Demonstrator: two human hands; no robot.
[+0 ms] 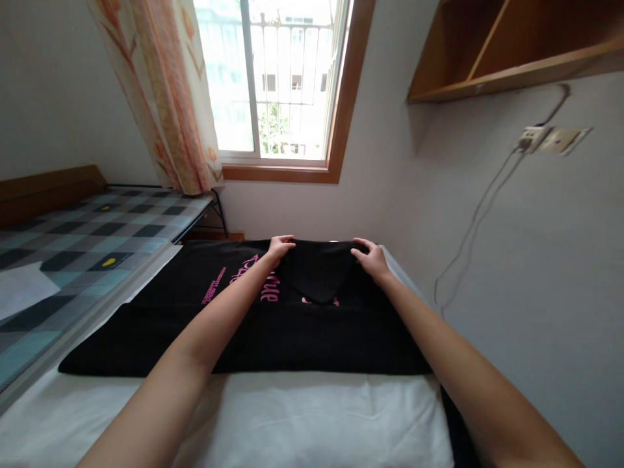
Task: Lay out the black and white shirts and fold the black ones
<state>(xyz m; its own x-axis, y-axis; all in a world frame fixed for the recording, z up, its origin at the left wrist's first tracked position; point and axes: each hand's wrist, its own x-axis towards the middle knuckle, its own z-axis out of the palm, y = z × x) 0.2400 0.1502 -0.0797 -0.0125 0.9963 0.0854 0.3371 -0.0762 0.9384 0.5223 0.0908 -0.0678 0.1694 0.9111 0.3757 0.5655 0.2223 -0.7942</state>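
1. Head view, center: a black cloth (316,341) with pink lettering lies spread across a white bed (312,422); the left forearm crosses it and hides part of the print.
2. Top center of the cloth: the left hand (281,248) is nearly closed, thumb and fingers pinching the far edge.
3. Just right of center: the right hand (373,260) has curved fingers with a small gap between thumb and fingertip, the edge of the cloth held there. A flap hangs between the two hands, its rounded lower end over some of the print.
4. Left of the frame: a checked mattress (141,231), with a white sheet of paper (29,287) at the left edge.
5. Top: a bright window (292,84) beside a floral curtain (170,97).
6. Upper right: a wooden shelf (517,73) above a wall socket (553,140) with a dangling cord (474,224).
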